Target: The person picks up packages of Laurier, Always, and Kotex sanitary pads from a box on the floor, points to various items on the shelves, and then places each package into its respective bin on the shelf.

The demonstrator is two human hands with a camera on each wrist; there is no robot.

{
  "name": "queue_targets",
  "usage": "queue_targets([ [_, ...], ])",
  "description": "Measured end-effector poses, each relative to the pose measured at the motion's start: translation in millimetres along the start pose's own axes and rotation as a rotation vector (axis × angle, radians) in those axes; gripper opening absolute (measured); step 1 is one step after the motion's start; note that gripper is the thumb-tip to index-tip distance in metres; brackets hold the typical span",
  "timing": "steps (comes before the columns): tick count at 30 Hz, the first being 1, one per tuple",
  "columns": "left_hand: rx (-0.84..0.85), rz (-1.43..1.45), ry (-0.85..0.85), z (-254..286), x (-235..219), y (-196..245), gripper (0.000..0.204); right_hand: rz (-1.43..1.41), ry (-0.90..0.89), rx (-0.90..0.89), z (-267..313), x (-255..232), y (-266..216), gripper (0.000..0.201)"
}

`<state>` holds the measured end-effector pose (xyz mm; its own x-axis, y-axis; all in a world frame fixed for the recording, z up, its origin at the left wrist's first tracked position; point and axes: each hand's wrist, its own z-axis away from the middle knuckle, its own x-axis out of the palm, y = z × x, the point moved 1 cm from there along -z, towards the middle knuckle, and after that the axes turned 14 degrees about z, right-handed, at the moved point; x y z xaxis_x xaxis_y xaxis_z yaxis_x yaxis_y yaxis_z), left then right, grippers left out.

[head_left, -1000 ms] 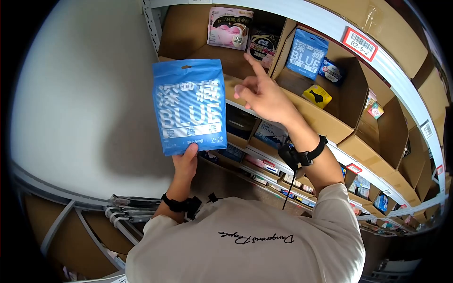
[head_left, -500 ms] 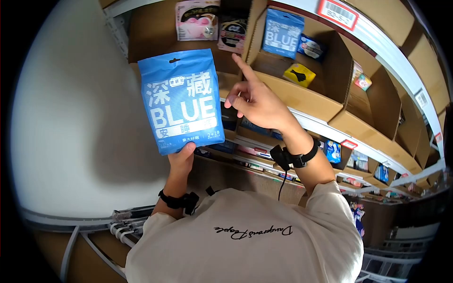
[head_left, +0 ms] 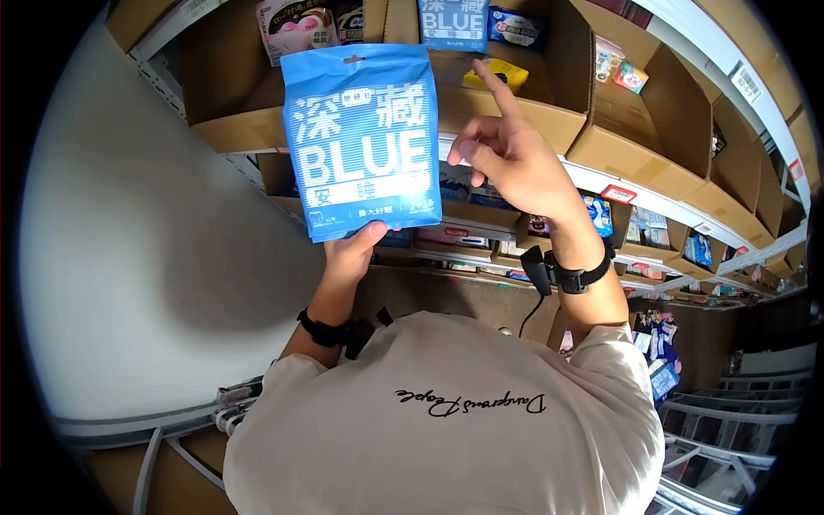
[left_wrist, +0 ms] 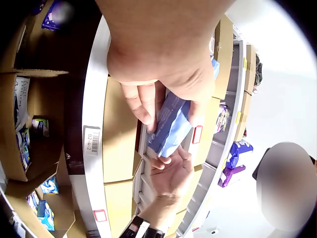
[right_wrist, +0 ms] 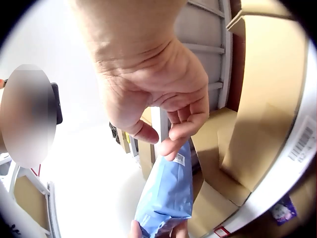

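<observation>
A blue bag with white lettering (head_left: 365, 142) is held upright by its lower edge in the left hand (head_left: 351, 253), thumb on the front and fingers behind it. The right hand (head_left: 524, 159) hangs in the air just right of the bag, index finger extended and the other fingers bent, holding nothing. In the left wrist view the left hand (left_wrist: 163, 64) grips the bag (left_wrist: 171, 126), seen from its side. From the right wrist the bag (right_wrist: 166, 193) lies beyond the right hand (right_wrist: 153, 94).
Cardboard bins (head_left: 652, 146) line the shelf ahead. One holds a similar blue bag (head_left: 453, 24), a dark blue pack (head_left: 517, 28) and a yellow pack (head_left: 506, 75). A pink pack (head_left: 296, 33) stands in the left bin. Lower shelves hold more packs; a white wall (head_left: 112, 232) is at left.
The shelf bins have shifted left and upward in the head view. The left hand and the bag are higher in view and a little further right; the right hand keeps its pointing shape.
</observation>
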<state>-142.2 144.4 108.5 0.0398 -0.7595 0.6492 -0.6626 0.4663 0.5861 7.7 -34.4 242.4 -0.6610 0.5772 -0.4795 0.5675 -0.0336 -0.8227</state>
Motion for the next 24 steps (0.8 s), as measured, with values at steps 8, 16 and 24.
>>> queue_targets([
  [8,0.018,0.037,0.07,7,1,-11,0.052,0.115,0.031,-0.005,4,-19,3,0.078],
  [16,0.091,0.004,0.104,18,-28,20,0.057,0.642,0.055,0.245,-128,-119,13,0.063],
  [24,0.133,0.129,0.088,43,-92,17,0.075,1.085,-0.065,0.536,-259,-154,67,0.065],
])
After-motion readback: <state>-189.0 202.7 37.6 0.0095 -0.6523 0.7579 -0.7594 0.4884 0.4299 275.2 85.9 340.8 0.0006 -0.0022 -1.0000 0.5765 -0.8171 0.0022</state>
